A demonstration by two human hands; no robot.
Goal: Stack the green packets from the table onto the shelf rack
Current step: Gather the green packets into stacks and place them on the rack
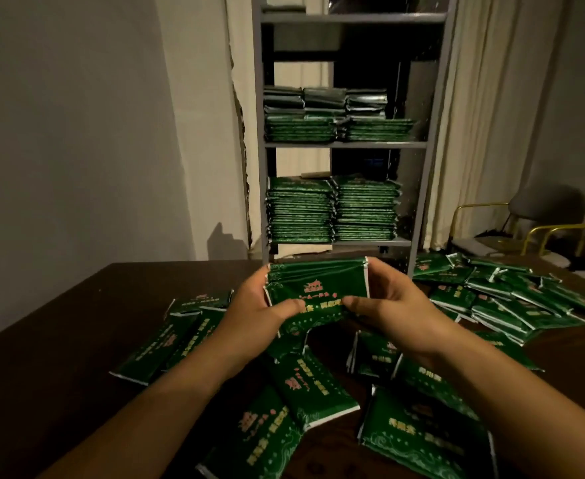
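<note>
A small stack of green packets point(318, 288) is held above the dark table point(59, 326), in front of the grey shelf rack point(346, 144). My left hand point(260, 312) grips its left side, thumb on top. My right hand point(391, 302) grips its right side, thumb pressed on the top face. Several loose green packets point(305, 385) lie scattered on the table below and around my arms, with a pile point(512, 295) at the right. The rack's lower shelf holds two tall stacks of green packets point(332, 212); the middle shelf carries shorter stacks point(336, 126).
A pale wall stands at the left and a cream curtain point(484, 115) hangs right of the rack. A chair with a gold frame point(540, 229) stands at the far right behind the table. The rack's top shelf point(353, 18) shows a dark item at its left.
</note>
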